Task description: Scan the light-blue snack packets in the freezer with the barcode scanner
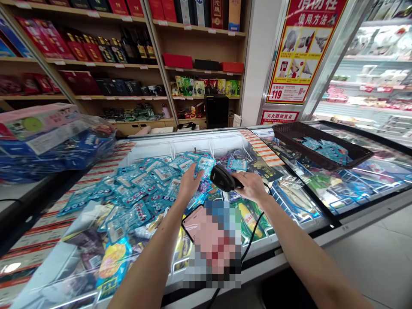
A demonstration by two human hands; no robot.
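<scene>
My right hand (252, 186) is wrapped round the handle of a black barcode scanner (223, 178), its head turned left. A small blue packet (205, 164) is pinched between the thumb and fingers of my left hand (190, 183), close to the scanner's front. Left of that hand, a heap of similar blue packets (138, 182) covers the freezer's glass lid. A single blue packet (237, 165) lies beyond the scanner. Below my hands rests a phone (196, 223), partly hidden by a blurred patch. The scanner's black cable (254, 229) runs down past my right wrist.
A brown plastic basket (350, 161) with several blue packets stands on the lid at the right. Plastic-wrapped boxes (48, 137) are stacked at the left. Frozen goods show through the chest freezer's (273, 246) glass. Behind are shelves (106, 64) of boxes and bottles.
</scene>
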